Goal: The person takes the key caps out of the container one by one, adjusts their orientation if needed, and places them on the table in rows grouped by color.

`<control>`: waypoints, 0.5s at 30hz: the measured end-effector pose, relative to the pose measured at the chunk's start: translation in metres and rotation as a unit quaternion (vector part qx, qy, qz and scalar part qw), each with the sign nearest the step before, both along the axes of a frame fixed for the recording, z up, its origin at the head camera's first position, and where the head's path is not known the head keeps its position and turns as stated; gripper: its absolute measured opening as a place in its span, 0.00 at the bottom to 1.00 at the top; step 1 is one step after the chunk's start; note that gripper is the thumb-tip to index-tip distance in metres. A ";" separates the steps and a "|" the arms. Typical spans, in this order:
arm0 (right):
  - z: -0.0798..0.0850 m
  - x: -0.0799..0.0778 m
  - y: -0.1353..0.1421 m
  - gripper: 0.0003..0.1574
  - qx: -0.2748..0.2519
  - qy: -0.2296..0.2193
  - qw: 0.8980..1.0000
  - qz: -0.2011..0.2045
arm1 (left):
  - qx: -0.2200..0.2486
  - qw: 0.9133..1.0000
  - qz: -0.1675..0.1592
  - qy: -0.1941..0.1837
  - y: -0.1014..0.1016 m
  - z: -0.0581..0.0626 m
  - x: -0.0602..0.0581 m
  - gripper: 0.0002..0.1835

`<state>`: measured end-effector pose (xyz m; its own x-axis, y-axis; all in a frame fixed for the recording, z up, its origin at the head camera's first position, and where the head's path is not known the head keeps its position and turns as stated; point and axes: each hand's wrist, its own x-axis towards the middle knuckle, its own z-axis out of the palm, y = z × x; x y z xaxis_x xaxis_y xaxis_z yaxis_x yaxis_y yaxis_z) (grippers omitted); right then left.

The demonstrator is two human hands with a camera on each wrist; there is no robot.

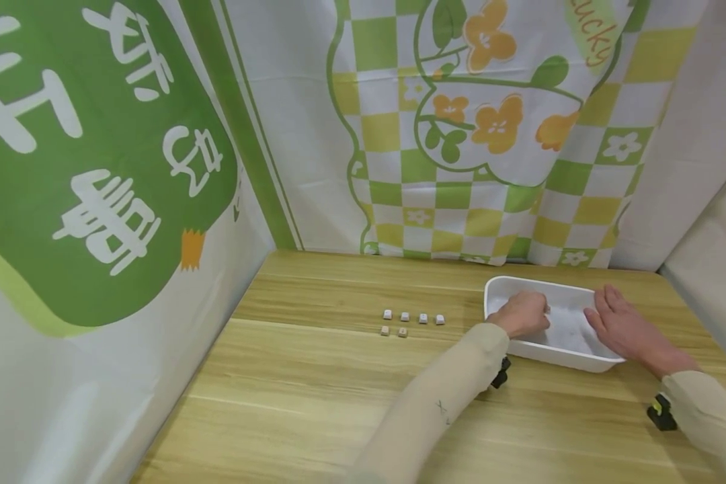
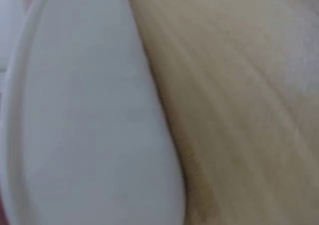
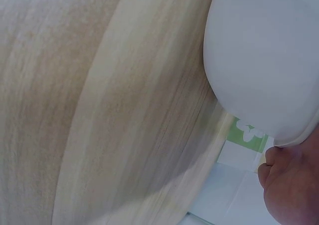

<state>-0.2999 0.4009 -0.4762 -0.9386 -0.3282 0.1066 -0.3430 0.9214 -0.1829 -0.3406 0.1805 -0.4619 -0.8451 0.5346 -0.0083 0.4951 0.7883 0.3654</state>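
A white rectangular tray (image 1: 559, 357) stands at the right of the table. My left hand (image 1: 523, 314) reaches into its left part with the fingers bent downward; whether they pinch anything is hidden. My right hand (image 1: 626, 329) rests over the tray's right end, its fingers fairly straight. Left of the tray lie small keycaps in two rows: several white keycaps (image 1: 405, 316) behind, and two beige keycaps (image 1: 394, 331) in front. The left wrist view is mostly filled by the tray's outer wall (image 2: 94, 105). Part of the right hand (image 3: 294, 180) shows beside the tray in the right wrist view.
The wood-grain table (image 1: 290, 383) reaches back to a green-and-yellow checked curtain (image 1: 454, 202). A white cloth with a green printed panel (image 1: 127, 222) hangs along the left side. A black wrist device (image 1: 662, 413) sits on the right sleeve.
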 end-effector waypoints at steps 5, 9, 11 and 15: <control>-0.002 0.000 0.000 0.42 0.003 0.006 1.000 0.006 | 0.018 1.000 -0.005 0.008 -0.011 0.009 0.001 0.03; 0.001 0.002 -0.002 0.43 0.004 -0.010 1.000 0.003 | 0.038 0.999 -0.019 0.009 -0.018 0.019 0.003 0.08; 0.003 0.001 -0.002 0.43 0.006 -0.019 1.000 0.000 | 0.051 0.998 -0.032 0.014 -0.022 0.027 0.004 0.10; 0.001 -0.002 0.000 0.43 0.011 -0.006 1.000 -0.001 | 0.075 0.995 -0.058 0.016 -0.031 0.043 0.007 0.15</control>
<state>-0.3014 0.4006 -0.4750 -0.9404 -0.3285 0.0876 -0.3389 0.9259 -0.1666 -0.3335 0.1491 -0.4185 -0.7763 0.6216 0.1045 0.5924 0.6630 0.4577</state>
